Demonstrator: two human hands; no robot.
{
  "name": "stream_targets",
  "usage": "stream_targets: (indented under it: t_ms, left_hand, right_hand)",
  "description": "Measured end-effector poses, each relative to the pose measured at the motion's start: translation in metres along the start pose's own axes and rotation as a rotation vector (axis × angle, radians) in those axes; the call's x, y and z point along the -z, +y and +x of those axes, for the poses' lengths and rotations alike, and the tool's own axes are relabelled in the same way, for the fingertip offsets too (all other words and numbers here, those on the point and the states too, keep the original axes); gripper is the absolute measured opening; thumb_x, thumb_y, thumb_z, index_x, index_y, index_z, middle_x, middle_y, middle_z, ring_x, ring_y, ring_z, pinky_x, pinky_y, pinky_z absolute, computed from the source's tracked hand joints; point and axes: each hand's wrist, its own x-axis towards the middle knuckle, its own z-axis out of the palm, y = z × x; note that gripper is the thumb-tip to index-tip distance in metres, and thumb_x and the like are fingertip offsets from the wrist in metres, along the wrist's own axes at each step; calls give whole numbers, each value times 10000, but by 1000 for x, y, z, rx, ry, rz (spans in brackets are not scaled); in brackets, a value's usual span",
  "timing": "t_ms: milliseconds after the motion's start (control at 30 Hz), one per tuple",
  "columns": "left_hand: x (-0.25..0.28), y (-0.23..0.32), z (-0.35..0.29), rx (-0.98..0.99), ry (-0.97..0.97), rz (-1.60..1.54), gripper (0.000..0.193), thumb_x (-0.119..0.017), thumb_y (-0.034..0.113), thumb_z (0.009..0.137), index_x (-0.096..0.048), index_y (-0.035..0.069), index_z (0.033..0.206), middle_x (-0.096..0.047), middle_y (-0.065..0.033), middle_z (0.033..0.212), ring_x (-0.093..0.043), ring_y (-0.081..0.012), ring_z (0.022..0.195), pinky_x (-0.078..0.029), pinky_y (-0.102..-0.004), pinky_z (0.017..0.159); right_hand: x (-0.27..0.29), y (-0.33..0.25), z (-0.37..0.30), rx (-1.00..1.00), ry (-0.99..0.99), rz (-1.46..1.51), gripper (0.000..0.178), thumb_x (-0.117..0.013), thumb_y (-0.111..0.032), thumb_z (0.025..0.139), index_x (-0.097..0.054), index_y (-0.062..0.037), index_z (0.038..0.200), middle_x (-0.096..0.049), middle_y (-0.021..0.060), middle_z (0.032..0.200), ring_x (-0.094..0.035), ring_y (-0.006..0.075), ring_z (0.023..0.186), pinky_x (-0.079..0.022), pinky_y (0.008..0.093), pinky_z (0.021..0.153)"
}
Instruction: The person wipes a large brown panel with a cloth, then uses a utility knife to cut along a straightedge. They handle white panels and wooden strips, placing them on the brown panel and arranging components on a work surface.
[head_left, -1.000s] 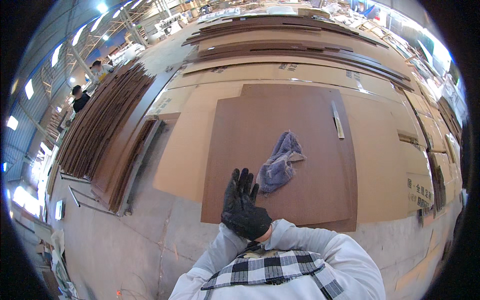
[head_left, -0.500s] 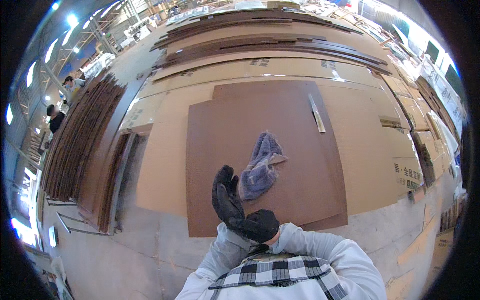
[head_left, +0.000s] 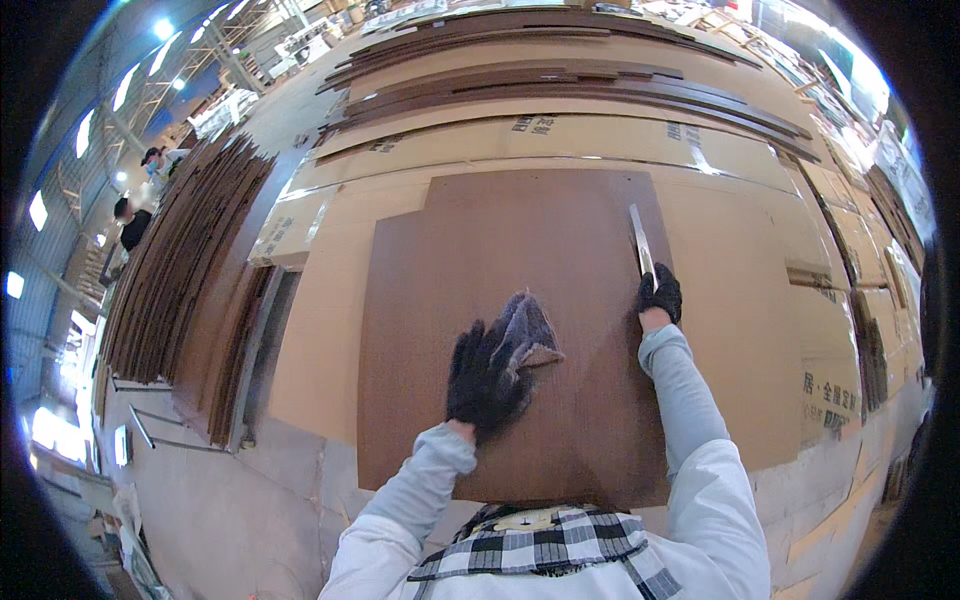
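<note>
A brown panel (head_left: pixel 440 260) lies before me on cardboard-wrapped stock. My left hand (head_left: pixel 487 385), in a black glove, rests over the left side of a crumpled grey-blue cloth (head_left: pixel 528 332), its fingers stretched out and somewhat apart. Part of the cloth is hidden beneath the hand. At the panel's right edge, my gloved right hand (head_left: pixel 660 296) is closed around the near end of a narrow knife (head_left: pixel 641 238). The knife's blade points away from me, and its pale handle is mostly covered by the fingers.
Long dark strips (head_left: pixel 560 90) lie across the far cardboard packages (head_left: pixel 740 240). To the left stands a dense row of brown boards (head_left: pixel 190 270), beside a metal rack frame (head_left: pixel 165 435). Two people (head_left: pixel 133 222) are beyond that row.
My hands have separated from near my body. The left moved forward onto the cloth; the right reached out to the knife and took hold of it. The view has shifted slightly.
</note>
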Motion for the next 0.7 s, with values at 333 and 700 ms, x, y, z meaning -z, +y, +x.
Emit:
stream_targets:
  t_ms: [333,700]
  left_hand:
    - [-59,28,24,-254,-359,88,657,-478,354,824,-279,35,1362,-221,-128,1438,-161,-280,1343,-90,-359,1119]
    - [-63,-239,13,545,77,508,562,-395,411,884,-376,60,1323,-309,-137,1401,-259,-279,1309,-199,-379,1074]
  right_hand:
    - [-43,44,83,-8,-420,-79,436,-607,-402,755,-584,-83,1052,-612,191,962,-589,325,920,-463,412,801]
    - [93,88,33,-613,-611,1329,424,-587,-260,853,-471,-97,1226,-590,51,939,-560,182,861,-467,299,761]
